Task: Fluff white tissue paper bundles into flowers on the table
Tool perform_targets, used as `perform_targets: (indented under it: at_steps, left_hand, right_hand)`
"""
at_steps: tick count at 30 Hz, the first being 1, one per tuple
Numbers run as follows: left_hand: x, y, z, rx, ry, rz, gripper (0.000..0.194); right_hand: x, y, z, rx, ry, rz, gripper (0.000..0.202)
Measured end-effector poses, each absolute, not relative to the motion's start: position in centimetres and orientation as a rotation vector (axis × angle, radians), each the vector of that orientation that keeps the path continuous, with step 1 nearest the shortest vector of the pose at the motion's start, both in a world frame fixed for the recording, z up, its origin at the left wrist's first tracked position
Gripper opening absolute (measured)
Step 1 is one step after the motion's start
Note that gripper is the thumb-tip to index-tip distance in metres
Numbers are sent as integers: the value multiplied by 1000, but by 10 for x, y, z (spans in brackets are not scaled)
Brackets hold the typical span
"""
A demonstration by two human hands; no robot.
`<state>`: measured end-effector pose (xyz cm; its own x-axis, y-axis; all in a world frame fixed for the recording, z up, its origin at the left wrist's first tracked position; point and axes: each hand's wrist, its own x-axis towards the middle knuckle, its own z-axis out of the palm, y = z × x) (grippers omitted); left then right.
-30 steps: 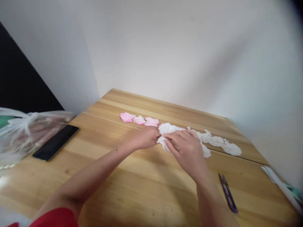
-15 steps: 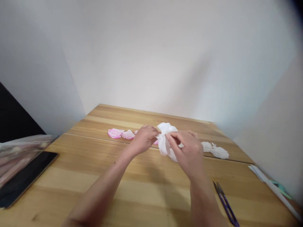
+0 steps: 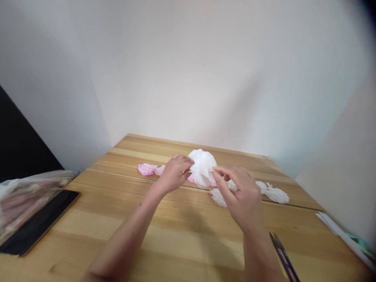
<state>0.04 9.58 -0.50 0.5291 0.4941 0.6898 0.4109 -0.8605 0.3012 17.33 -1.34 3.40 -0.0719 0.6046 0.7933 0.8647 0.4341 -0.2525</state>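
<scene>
A white tissue-paper flower (image 3: 202, 166) with spread, layered petals is held up over the table between my two hands. My left hand (image 3: 176, 172) is closed on its left side, the fingertips partly behind the paper. With thumb and forefinger, my right hand (image 3: 239, 190) pinches a petal at the right edge. Pink-edged paper pieces (image 3: 147, 169) lie beyond my left hand, and some pink shows under the flower. Crumpled white paper pieces (image 3: 276, 194) lie right of my right hand, with another white piece (image 3: 219, 197) just beside it, partly covered.
Purple-handled thread snips (image 3: 283, 256) lie at the front right. Along the right edge are white strips (image 3: 337, 231) and a teal item (image 3: 357, 239). A black phone (image 3: 41, 221) rests at the left beside a clear plastic bag (image 3: 32, 196). Walls stand behind the table.
The flower has turned so that its petals fan out more toward me. My right hand has shifted right to its edge, and a white piece below it has come into view.
</scene>
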Motion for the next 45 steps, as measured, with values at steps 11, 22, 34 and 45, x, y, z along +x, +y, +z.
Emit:
perform_targets:
  at_steps: [11,22,34,45]
  left_hand:
    - [3,88,0,2869,732,1145,21]
    - [9,82,0,2820,735,1104,15]
    - [7,83,4,2765,560,1329,26]
    - [3,89,0,2401,834,1536,28]
  right_hand:
    - [166,-11,33,-1308,-1895,-470,14]
    - [164,-6,28,-1354,-1807,-314,18]
    - [170,-9,29,-1377,-1669,-384,36]
    - [166,-34,45,-1120,-1768,-436,8]
